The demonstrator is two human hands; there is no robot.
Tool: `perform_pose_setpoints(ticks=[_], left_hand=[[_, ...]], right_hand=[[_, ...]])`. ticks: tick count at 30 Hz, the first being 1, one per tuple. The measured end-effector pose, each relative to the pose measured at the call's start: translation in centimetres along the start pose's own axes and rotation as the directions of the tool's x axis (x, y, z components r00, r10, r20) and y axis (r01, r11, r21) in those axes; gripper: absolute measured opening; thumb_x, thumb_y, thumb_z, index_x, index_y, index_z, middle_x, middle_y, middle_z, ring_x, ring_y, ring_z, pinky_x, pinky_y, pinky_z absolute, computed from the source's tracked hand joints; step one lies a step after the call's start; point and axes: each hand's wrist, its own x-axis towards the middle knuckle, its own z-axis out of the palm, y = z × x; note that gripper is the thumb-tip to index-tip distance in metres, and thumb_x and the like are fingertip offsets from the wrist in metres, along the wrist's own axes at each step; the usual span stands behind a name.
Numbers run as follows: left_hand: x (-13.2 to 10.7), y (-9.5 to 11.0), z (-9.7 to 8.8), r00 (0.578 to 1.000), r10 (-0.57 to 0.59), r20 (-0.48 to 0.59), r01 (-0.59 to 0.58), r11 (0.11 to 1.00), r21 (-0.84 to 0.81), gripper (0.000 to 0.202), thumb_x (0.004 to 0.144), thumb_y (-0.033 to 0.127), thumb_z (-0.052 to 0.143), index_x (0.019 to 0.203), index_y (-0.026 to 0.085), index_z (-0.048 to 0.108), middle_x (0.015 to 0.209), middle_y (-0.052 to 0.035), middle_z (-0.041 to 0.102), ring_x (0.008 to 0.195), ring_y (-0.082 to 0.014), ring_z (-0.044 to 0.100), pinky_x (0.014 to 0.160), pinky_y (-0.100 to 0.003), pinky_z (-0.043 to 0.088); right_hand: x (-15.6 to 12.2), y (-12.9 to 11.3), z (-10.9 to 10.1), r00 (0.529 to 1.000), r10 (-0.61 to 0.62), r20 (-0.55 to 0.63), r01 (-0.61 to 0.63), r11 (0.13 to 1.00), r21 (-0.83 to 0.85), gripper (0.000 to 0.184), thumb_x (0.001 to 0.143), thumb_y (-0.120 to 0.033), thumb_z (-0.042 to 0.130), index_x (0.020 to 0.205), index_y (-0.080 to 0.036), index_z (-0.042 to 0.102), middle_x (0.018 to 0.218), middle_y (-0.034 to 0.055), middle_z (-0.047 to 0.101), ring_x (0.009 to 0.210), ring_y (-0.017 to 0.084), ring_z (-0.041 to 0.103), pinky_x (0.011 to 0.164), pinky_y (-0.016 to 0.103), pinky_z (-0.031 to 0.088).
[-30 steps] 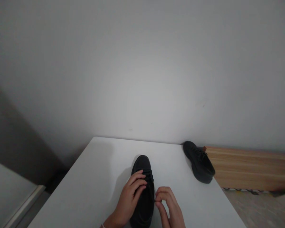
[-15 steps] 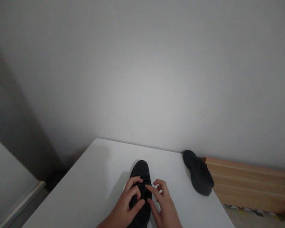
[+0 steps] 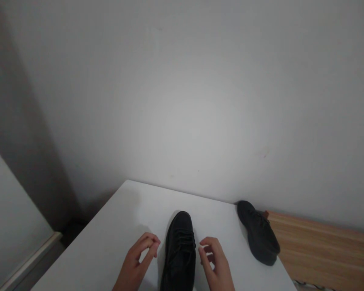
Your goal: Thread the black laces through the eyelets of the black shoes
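A black lace-up shoe [image 3: 179, 250] lies on the white table [image 3: 109, 242], toe pointing toward the wall, its laces [image 3: 183, 238] drawn across the top. To its left, my left hand [image 3: 139, 256] is closed, thumb and fingertips brought together in a pinch. My right hand [image 3: 215, 258] is on the other side, fingers curled and the thumb close to the index finger. Both hands are a little apart from the shoe. Whether a thin lace end runs into either pinch cannot be made out. The shoe's heel is cut off by the bottom of the picture.
A second black shoe [image 3: 257, 234] sits at the table's right edge, beside the wall. Beyond that edge, lower down, is a wood-grain board [image 3: 321, 250]. The grey wall [image 3: 197, 121] rises along the table's back edge.
Both my hands have moved off the shoe's laces and outward, the left to the left and the right to the right. The lacing is now uncovered. The view has shifted slightly.
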Motion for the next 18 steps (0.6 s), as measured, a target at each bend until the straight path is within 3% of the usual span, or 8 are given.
perform_pose_setpoints(ticks=[3,6,9,15,18], left_hand=[[0.8,0.4,1.5,0.999,0.004,0.046,-0.005,1.000,0.011,0.024,0.093,0.034,0.056,0.077,0.020,0.066,0.080,-0.0043,0.068,0.080,-0.0193,0.067,0.076,-0.027,0.053],[1.5,0.3,3.5,0.992,0.029,0.123,-0.034,0.999,0.035,0.014,0.090,0.025,0.057,0.092,0.021,0.071,0.090,-0.0066,0.071,0.085,-0.0203,0.069,0.079,-0.029,0.055],[1.9,-0.1,4.9,0.981,0.047,0.189,-0.069,0.991,0.114,0.017,0.088,0.018,0.057,0.088,0.021,0.074,0.092,-0.0078,0.071,0.087,-0.0212,0.069,0.080,-0.030,0.055],[2.2,0.3,4.9,0.970,0.032,0.241,-0.085,0.974,0.211,0.017,0.088,0.017,0.054,0.076,0.020,0.067,0.085,-0.0067,0.069,0.083,-0.0215,0.067,0.076,-0.030,0.053],[2.4,0.5,4.8,0.962,0.063,0.267,-0.123,0.969,0.214,0.018,0.091,0.019,0.049,0.080,0.021,0.063,0.087,-0.0068,0.068,0.084,-0.0211,0.065,0.077,-0.029,0.052]], right_hand=[[0.4,1.2,1.3,0.992,0.122,-0.039,-0.119,0.990,0.076,0.038,0.088,-0.057,0.058,0.090,-0.020,0.065,0.079,0.0053,0.067,0.063,0.019,0.064,0.051,0.028,0.053],[0.9,2.0,2.0,0.995,0.096,-0.027,-0.093,0.993,0.078,0.043,0.085,-0.061,0.059,0.081,-0.019,0.066,0.072,0.0047,0.066,0.060,0.019,0.063,0.050,0.028,0.052],[1.4,2.4,2.1,0.999,0.032,-0.007,-0.032,0.999,0.031,0.043,0.089,-0.060,0.054,0.077,-0.019,0.062,0.070,0.0041,0.065,0.060,0.018,0.062,0.051,0.026,0.050],[2.1,2.1,2.3,0.986,-0.164,-0.027,0.162,0.985,-0.052,0.027,0.095,-0.044,0.048,0.081,-0.021,0.055,0.068,0.0003,0.060,0.057,0.015,0.058,0.054,0.024,0.050],[2.3,1.3,2.8,0.978,-0.189,-0.088,0.180,0.979,-0.097,0.021,0.094,-0.037,0.049,0.080,-0.022,0.053,0.069,-0.0008,0.056,0.061,0.015,0.056,0.059,0.025,0.050]])
